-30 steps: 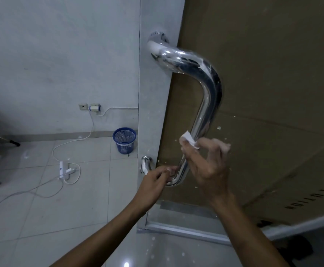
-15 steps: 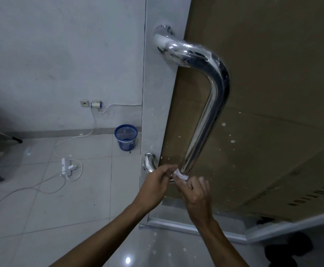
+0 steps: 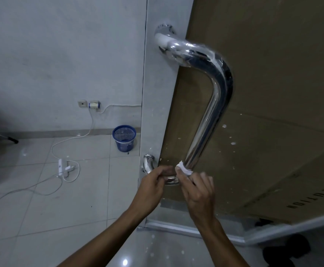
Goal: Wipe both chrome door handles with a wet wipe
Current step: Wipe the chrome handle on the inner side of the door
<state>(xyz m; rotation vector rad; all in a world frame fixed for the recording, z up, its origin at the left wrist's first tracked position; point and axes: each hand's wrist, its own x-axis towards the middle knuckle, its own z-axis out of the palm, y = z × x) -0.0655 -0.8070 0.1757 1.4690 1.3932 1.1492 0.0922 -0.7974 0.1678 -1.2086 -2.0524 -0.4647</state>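
Note:
A long chrome door handle [image 3: 209,116] curves out from the grey door edge [image 3: 155,112] and runs down in front of a cardboard-covered panel. My right hand [image 3: 197,189] grips a white wet wipe [image 3: 184,168] wrapped round the handle's lower end. My left hand [image 3: 153,187] holds the handle's bottom bend beside it, fingers curled round the chrome. The handle's lower mount [image 3: 148,162] shows just left of my left hand. Its upper part carries clear plastic film.
A blue mesh bin [image 3: 124,138] stands on the tiled floor by the wall. A white cable and power strip [image 3: 61,167] trail from a wall socket [image 3: 93,105]. A tripod leg [image 3: 3,135] shows at far left. Brown cardboard [image 3: 272,93] covers the door panel.
My right hand slid the wipe down the handle from mid-height to its lower end, then settled there. My left hand stayed on the bottom bend. The camera view shifted slightly.

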